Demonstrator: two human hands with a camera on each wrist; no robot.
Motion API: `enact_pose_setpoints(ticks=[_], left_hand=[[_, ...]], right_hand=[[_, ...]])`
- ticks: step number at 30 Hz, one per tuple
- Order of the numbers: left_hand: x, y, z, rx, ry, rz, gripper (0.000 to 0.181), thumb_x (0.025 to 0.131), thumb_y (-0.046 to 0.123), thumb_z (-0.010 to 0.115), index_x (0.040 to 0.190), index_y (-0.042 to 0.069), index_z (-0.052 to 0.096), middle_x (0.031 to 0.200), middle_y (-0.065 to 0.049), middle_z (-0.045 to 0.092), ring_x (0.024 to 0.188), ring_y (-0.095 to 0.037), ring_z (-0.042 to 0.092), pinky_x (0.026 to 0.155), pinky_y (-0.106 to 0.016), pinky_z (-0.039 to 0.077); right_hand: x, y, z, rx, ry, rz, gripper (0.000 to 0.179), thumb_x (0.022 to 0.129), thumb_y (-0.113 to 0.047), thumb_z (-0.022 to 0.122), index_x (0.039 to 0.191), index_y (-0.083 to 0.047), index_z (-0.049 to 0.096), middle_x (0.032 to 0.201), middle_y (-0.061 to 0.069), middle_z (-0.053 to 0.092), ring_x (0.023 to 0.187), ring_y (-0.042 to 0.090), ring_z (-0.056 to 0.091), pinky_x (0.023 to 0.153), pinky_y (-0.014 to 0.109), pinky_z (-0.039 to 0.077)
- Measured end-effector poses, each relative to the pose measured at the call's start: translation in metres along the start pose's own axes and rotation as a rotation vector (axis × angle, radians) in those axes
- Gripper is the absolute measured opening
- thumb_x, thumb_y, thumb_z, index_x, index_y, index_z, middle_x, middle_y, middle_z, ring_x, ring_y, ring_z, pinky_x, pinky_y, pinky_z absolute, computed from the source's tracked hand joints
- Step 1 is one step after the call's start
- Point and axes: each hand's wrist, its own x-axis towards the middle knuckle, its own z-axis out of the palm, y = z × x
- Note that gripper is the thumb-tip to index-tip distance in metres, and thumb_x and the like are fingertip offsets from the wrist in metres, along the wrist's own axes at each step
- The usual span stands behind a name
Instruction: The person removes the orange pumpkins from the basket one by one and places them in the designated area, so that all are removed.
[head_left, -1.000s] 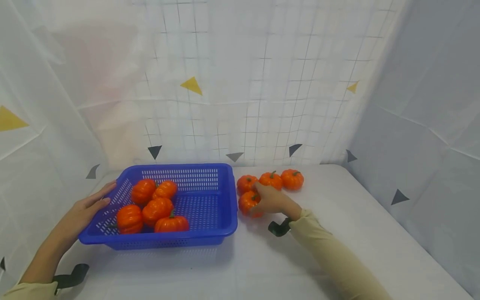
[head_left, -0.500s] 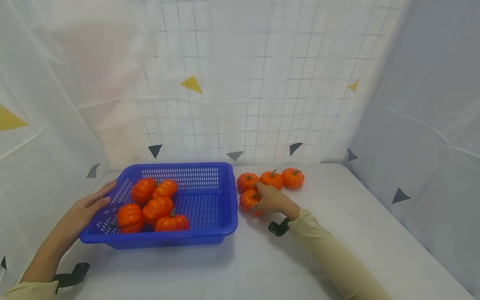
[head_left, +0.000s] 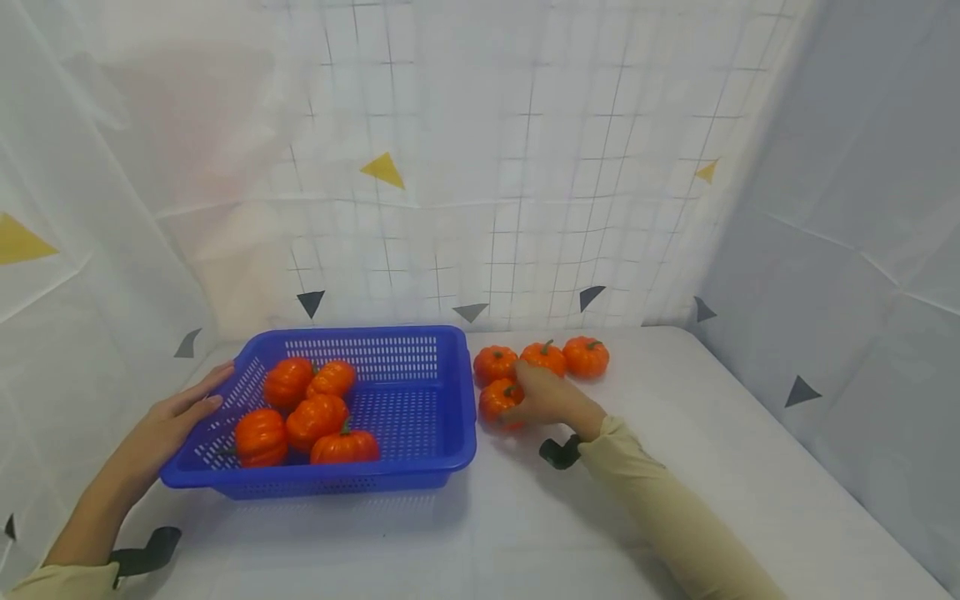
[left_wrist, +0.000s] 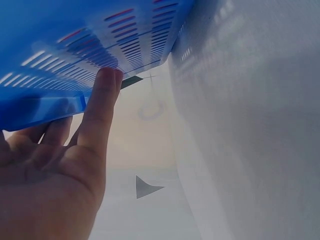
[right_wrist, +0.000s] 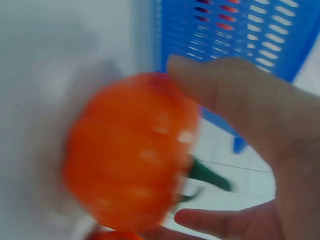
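A blue plastic basket (head_left: 420, 477) with slotted walls stands at left on the white table, several orange toy pumpkins (head_left: 318, 421) inside its left half. My left hand (head_left: 161, 425) holds the basket's left rim, thumb over the edge; in the left wrist view, fingers (left_wrist: 102, 107) lie along the outer wall. Just right of the basket, my right hand (head_left: 551, 400) grips a pumpkin (right_wrist: 132, 150) with a green stem. Thumb on one side, fingers on the other, partly hidden behind it. The pumpkin is close over the table.
Beyond the right hand, 3 more pumpkins stand in a row along the back, the rightmost pumpkin (head_left: 587, 358) farthest from the basket. White sheeting (head_left: 465, 167) with grid lines and triangle patches encloses the table (head_left: 712, 433) at the back and sides.
Almost nothing differs. Both hands, the basket and the pumpkins keep their places, with only a very slight shift of the head view.
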Motion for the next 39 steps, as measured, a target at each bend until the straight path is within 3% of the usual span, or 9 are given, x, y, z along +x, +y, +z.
enact_pose_setpoints(ticks=[5,12,15,21,24,29,39], left_hand=[[-0.002,0.002,0.0,-0.018,-0.002,-0.006,0.064,0.112,0.044,0.04,0.166,0.016,0.019,0.17,-0.023,0.004,0.15,-0.059,0.001,0.102,-0.088,0.011],[-0.002,0.004,0.001,-0.011,-0.003,-0.013,0.065,0.112,0.045,0.04,0.166,0.015,0.02,0.17,-0.023,0.006,0.149,-0.06,0.004,0.102,-0.088,0.014],[-0.001,0.004,0.002,-0.002,0.001,-0.008,0.065,0.112,0.045,0.04,0.166,0.015,0.019,0.17,-0.023,0.006,0.149,-0.06,0.005,0.102,-0.088,0.014],[-0.001,0.003,0.001,0.001,0.003,0.003,0.065,0.112,0.044,0.04,0.166,0.015,0.019,0.17,-0.023,0.006,0.149,-0.06,0.004,0.102,-0.088,0.014],[-0.002,0.003,0.001,0.001,0.002,-0.001,0.065,0.112,0.045,0.039,0.167,0.017,0.02,0.17,-0.023,0.006,0.149,-0.059,0.004,0.101,-0.088,0.014],[-0.002,0.004,0.001,0.007,-0.001,0.002,0.065,0.112,0.045,0.04,0.167,0.016,0.019,0.17,-0.023,0.005,0.15,-0.059,0.002,0.101,-0.089,0.011],[-0.002,0.003,0.0,0.006,0.0,0.012,0.065,0.112,0.043,0.04,0.166,0.013,0.02,0.17,-0.024,0.004,0.15,-0.058,0.001,0.103,-0.088,0.006]], right_hand=[[-0.008,-0.014,-0.016,-0.019,0.057,-0.089,0.085,0.087,-0.033,0.086,0.15,0.004,0.044,0.139,0.021,0.059,0.125,0.037,0.055,0.108,0.057,0.046],[-0.017,-0.048,-0.032,0.029,0.097,-0.188,0.081,0.089,-0.032,0.084,0.154,-0.002,0.046,0.149,0.017,0.054,0.134,0.035,0.051,0.11,0.057,0.045],[-0.016,-0.069,-0.039,0.038,0.086,-0.225,0.081,0.09,-0.033,0.083,0.155,-0.004,0.046,0.151,0.014,0.053,0.137,0.033,0.048,0.111,0.056,0.044],[-0.01,-0.114,-0.048,0.061,0.021,-0.33,0.07,0.092,-0.028,0.081,0.15,-0.006,0.049,0.137,0.009,0.061,0.122,0.026,0.057,0.101,0.044,0.054],[-0.004,-0.133,-0.048,0.028,-0.008,-0.385,0.068,0.093,-0.031,0.08,0.149,-0.007,0.051,0.133,0.007,0.062,0.121,0.023,0.057,0.101,0.042,0.053],[0.007,-0.154,-0.043,-0.004,-0.069,-0.438,0.07,0.094,-0.034,0.079,0.152,-0.008,0.05,0.145,0.008,0.058,0.132,0.023,0.053,0.109,0.042,0.048],[0.042,-0.176,-0.011,0.008,-0.177,-0.479,0.071,0.093,-0.032,0.082,0.152,-0.01,0.049,0.145,0.004,0.058,0.13,0.015,0.055,0.108,0.031,0.047]])
